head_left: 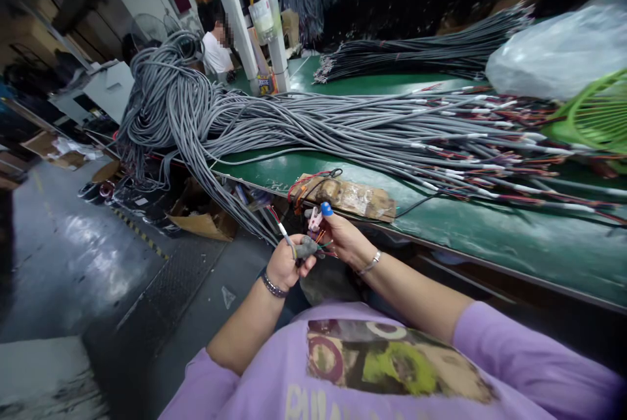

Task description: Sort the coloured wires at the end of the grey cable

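My left hand (pixel 287 264) is closed around the end of a grey cable (pixel 264 227), with a grey finger cot on the thumb. My right hand (pixel 343 237) pinches the thin coloured wires (pixel 321 247) that stick out of that cable end; a blue cot covers one raised fingertip and a small pale connector (pixel 314 217) sits by the fingers. Both hands meet just in front of the green bench edge (pixel 441 237). The cable runs up and left into a large grey cable bundle (pixel 206 113).
Long grey cables with red and white stripped ends (pixel 465 145) lie across the green bench. A taped cardboard pad (pixel 353 196) lies at the edge. A green basket (pixel 597 113) and plastic bag (pixel 558 48) sit far right. Another person (pixel 215 48) sits at the back left. Cardboard boxes (pixel 200 221) rest on the floor.
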Motion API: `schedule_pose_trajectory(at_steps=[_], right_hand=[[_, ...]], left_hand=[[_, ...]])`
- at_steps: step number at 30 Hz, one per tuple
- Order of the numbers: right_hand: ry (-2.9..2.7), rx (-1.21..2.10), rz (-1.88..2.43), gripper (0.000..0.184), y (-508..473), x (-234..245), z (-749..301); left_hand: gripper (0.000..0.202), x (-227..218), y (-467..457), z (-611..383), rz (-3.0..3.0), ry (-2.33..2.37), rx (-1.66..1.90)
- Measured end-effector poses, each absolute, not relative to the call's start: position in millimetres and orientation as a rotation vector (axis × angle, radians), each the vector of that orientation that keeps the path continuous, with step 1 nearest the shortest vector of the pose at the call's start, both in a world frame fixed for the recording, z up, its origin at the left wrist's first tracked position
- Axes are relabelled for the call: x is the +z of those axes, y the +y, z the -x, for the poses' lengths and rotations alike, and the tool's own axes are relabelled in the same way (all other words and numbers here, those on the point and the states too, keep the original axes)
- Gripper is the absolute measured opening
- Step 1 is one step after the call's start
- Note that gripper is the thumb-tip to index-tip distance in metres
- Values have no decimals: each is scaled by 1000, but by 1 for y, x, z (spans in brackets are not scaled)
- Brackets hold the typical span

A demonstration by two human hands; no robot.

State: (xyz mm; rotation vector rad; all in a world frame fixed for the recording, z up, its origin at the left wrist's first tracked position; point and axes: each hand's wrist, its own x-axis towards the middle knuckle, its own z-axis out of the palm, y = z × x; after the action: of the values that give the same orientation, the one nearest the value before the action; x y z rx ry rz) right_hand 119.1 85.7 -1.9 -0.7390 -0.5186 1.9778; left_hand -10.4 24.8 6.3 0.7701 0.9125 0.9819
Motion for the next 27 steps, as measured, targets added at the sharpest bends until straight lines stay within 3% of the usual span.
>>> schedule_pose_trajectory(at_steps=[6, 15, 22, 27], right_hand=[[-536, 1908, 728, 40, 84, 0, -114], [-544, 2135, 700, 50, 76, 8, -128], [-657, 2094, 690, 25, 69, 9, -132], [-727, 2033, 738, 32, 67, 7, -128]], left_hand=[[29, 2, 27, 10, -748, 943, 977], [31, 8, 19, 11, -781, 1005, 1008], [30, 14, 5, 4, -768, 1062, 1103], [28, 13, 9, 4, -708, 1037, 1118]])
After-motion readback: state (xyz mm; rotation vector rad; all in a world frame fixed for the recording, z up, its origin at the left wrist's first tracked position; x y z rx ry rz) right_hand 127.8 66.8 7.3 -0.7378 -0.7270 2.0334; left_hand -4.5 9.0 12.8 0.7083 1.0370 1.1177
